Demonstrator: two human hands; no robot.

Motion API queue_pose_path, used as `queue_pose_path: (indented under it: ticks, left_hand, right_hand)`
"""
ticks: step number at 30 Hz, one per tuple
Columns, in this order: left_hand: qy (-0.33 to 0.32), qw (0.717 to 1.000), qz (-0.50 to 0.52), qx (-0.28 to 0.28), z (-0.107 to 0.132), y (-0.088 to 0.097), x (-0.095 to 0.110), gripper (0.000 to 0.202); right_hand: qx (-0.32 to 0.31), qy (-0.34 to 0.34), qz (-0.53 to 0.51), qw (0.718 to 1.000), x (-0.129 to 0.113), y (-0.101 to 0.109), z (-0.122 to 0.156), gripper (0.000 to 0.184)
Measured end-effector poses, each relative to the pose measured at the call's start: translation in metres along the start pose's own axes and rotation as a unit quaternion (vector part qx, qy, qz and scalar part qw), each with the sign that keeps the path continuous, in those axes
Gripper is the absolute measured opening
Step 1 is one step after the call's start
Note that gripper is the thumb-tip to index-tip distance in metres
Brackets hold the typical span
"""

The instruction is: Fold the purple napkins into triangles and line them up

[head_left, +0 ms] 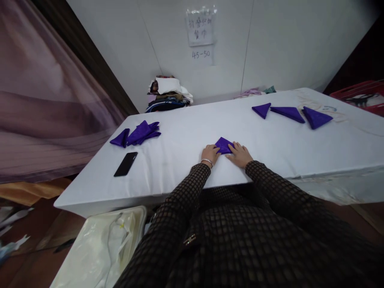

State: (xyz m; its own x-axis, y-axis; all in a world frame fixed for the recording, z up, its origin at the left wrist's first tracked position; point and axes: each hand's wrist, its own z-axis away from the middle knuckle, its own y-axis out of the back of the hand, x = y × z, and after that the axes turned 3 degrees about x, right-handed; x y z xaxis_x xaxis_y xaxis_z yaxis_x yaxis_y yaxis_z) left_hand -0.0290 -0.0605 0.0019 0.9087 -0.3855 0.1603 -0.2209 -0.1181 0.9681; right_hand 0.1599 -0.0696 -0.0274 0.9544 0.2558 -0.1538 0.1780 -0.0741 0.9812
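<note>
A purple cloth napkin [223,145], folded into a small pointed shape, lies on the white-covered table [186,136] in front of me. My left hand [211,154], with a bracelet at the wrist, grips its left corner with fingers bent. On the opposite side my right hand [240,155] pinches the right corner, thumb toward me and the other fingers over the cloth's edge. Parts of both corners are hidden under the fingers. The top point of the napkin faces away from me.
Folded purple napkins [317,117] lie in a row at back right. At left are a purple napkin pile [144,133], a single folded napkin [120,138] and a black phone [126,164]. A clothes stack [169,94] stands behind; a white bin [141,218] sits below the front edge.
</note>
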Motion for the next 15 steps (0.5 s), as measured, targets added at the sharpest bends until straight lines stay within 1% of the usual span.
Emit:
queue_pose_path:
  ticks: [4,9,12,15]
  left_hand:
    - [0.006,1.000,-0.008,-0.008,0.011,0.005,-0.018,0.029]
    - [0.049,0.998,-0.019,-0.015,0.025,0.012,-0.039,0.027]
    - [0.061,0.998,-0.021,-0.015,0.030,0.014,-0.044,0.026]
    - [0.068,0.997,-0.022,-0.012,0.031,0.014,-0.044,0.025]
  right_hand:
    - [-0.004,0.004,0.004,1.000,0.001,0.000,0.000,0.070]
    - [0.001,0.008,0.009,1.000,0.003,-0.001,0.000,0.067]
    - [0.010,0.012,0.010,1.000,0.003,-0.002,0.000,0.067]
    - [0.011,0.012,0.013,1.000,0.003,-0.001,0.001,0.066]
